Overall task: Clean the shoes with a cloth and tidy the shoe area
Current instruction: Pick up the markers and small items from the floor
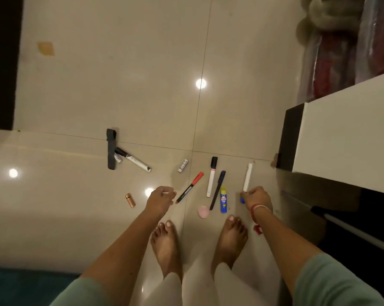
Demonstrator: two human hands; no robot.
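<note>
No shoe or cloth is in view. Pens and markers lie scattered on the beige tiled floor. My left hand hovers low beside a red-capped marker, its fingers curled and pinching a thin white stick. My right hand is curled round a small blue piece at the near end of a white pen; I cannot tell whether the two are one thing. Between my hands lie a black-capped white marker, a dark pen and a blue-and-yellow glue stick.
Farther left lie a grey strap, a black-and-white marker, a small white tube and a copper tube. A pink oval thing sits by my bare feet. A white cabinet stands at right, wrapped bundles behind it.
</note>
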